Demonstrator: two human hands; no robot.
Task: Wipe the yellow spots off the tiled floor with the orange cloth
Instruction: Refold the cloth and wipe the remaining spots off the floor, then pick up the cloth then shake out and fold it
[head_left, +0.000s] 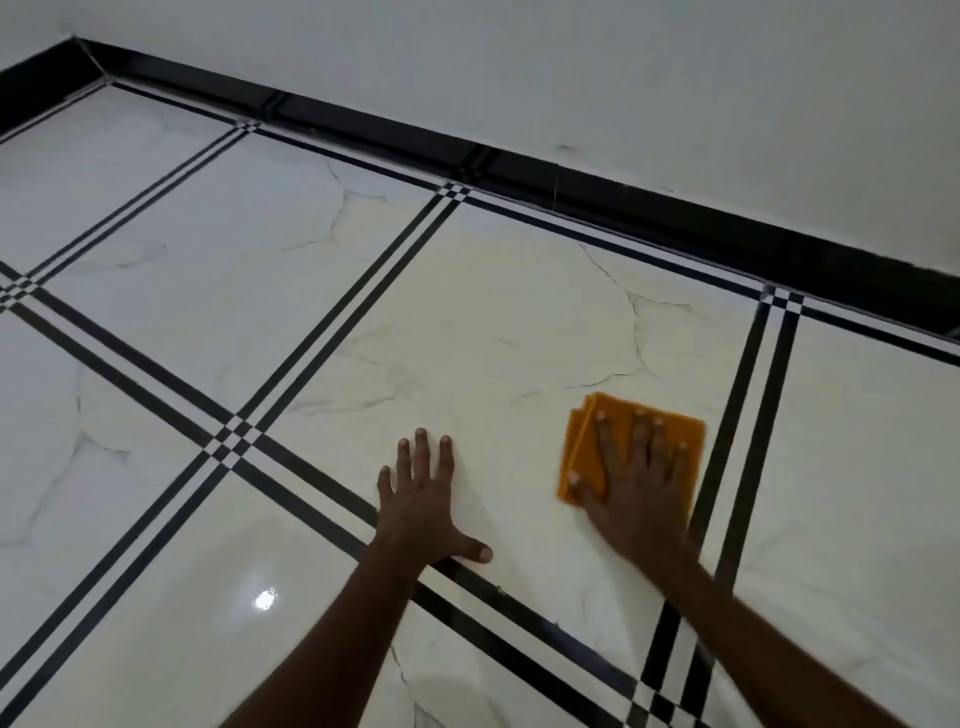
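A folded orange cloth (582, 452) lies flat on the white marble-look tiled floor (493, 322), near the right edge of the central tile. My right hand (641, 478) presses down on the cloth with fingers spread, covering most of it. My left hand (423, 499) rests flat on the same tile to the left, palm down, fingers apart, holding nothing. Tiny yellowish specks (501, 588) sit on the black border strip just below my left thumb. The tile's surface has a faint yellow tint; no distinct yellow spots show on it.
Black double-line borders (332, 332) divide the glossy tiles. A black skirting board (571, 182) runs along the white wall (623, 78) at the back. A light glare (265, 598) reflects off the lower left tile.
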